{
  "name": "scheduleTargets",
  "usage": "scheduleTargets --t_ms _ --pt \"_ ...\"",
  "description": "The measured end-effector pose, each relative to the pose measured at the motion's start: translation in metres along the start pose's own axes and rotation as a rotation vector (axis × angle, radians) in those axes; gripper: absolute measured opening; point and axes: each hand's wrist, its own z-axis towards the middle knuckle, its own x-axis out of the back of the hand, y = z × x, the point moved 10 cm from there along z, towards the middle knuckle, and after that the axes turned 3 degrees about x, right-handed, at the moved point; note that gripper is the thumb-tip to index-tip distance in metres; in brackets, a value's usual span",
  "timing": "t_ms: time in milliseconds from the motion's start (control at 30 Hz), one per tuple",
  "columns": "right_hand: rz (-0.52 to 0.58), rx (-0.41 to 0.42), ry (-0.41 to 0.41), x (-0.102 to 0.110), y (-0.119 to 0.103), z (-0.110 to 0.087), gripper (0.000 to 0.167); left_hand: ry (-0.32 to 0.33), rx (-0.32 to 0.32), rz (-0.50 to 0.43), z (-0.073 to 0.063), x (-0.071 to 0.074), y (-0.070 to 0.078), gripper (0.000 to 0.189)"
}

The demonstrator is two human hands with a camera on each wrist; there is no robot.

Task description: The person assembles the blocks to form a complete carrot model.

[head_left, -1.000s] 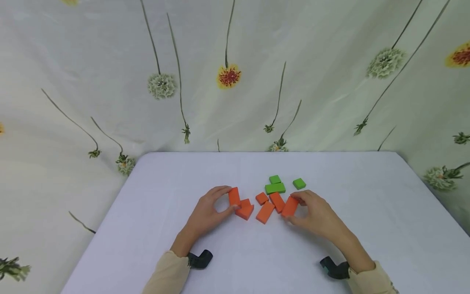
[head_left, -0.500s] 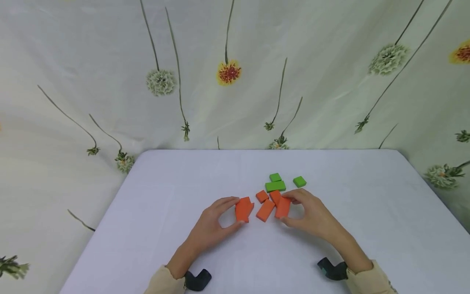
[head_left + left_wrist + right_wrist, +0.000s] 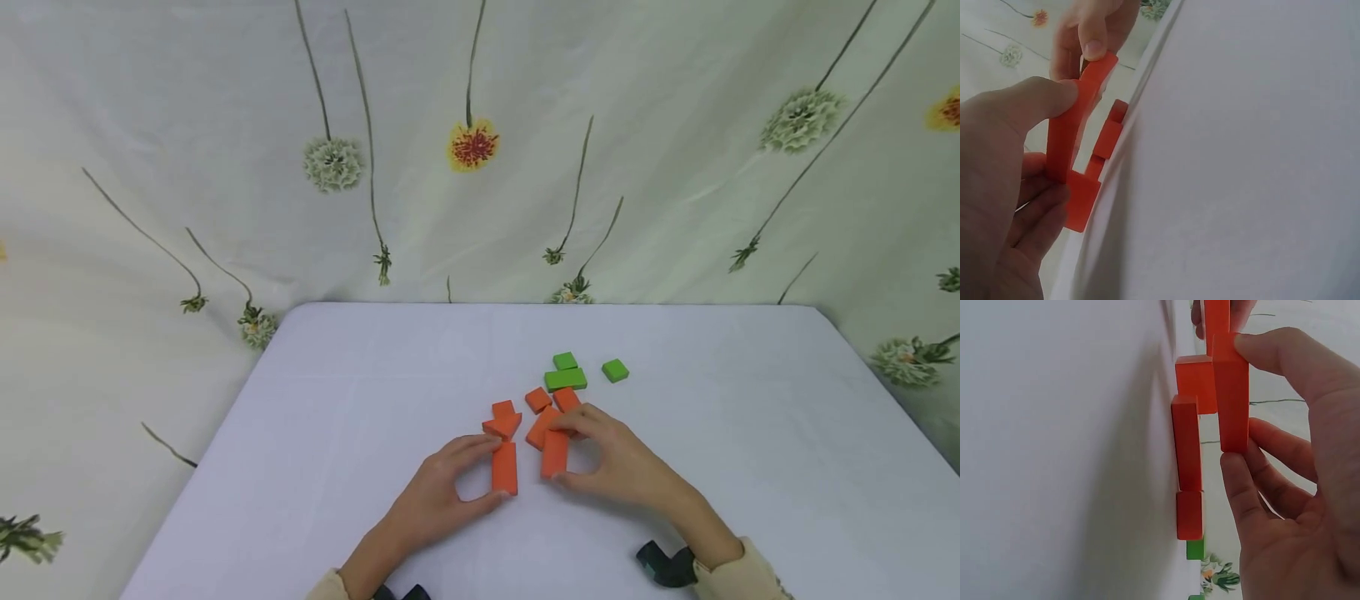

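My left hand (image 3: 435, 500) pinches an orange rectangular block (image 3: 505, 468) lengthwise between thumb and fingertips. A matching orange block (image 3: 554, 455) is gripped the same way by my right hand (image 3: 630, 467), a short gap to the right in the head view. Both wrist views show the left block (image 3: 1065, 134) and the right block (image 3: 1232, 394) held up off the table. Just beyond the left hand lie an orange wedge-shaped block (image 3: 504, 426) and a smaller orange piece (image 3: 502, 409). Partly behind the right hand's fingers are an orange block (image 3: 539, 430) and another orange block (image 3: 567, 399).
A small orange cube-like block (image 3: 537, 400) lies among the others. Farther back are a long green block (image 3: 566, 380), a small green block (image 3: 564, 361) behind it, and another green block (image 3: 615, 370) to the right. The white-covered table (image 3: 375, 383) ends before a flowered cloth backdrop (image 3: 405, 150).
Both hands, each with its orange block, have come nearer to the person and closer together. The left block has passed over the wedge, uncovering it. The loose blocks have stayed put.
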Motion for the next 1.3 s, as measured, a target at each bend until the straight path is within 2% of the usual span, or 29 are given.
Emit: scheduleTargets --t_ms 233,367,533,833,1000,1300 --pt "0.028 -0.009 -0.053 -0.021 -0.003 -0.003 0.051 0.02 -0.064 0.025 -0.003 -0.001 -0.002 0.056" --pt "0.029 -0.006 -0.055 -0.028 -0.005 -0.004 0.051 0.005 -0.045 0.038 -0.002 -0.002 -0.005 0.058" --pt "0.02 0.051 -0.047 -0.037 -0.012 -0.003 0.051 -0.015 -0.034 0.049 0.0 -0.004 -0.008 0.061" --pt "-0.066 0.15 0.038 -0.042 -0.016 0.004 0.055 -0.042 -0.02 0.055 0.005 -0.007 -0.013 0.062" --pt "-0.075 0.149 0.05 -0.041 -0.011 0.009 0.057 -0.054 -0.008 0.077 0.009 -0.009 -0.017 0.062" --pt "-0.075 0.12 0.014 -0.041 -0.001 0.022 0.057 -0.054 -0.002 0.131 0.019 -0.01 -0.029 0.062"
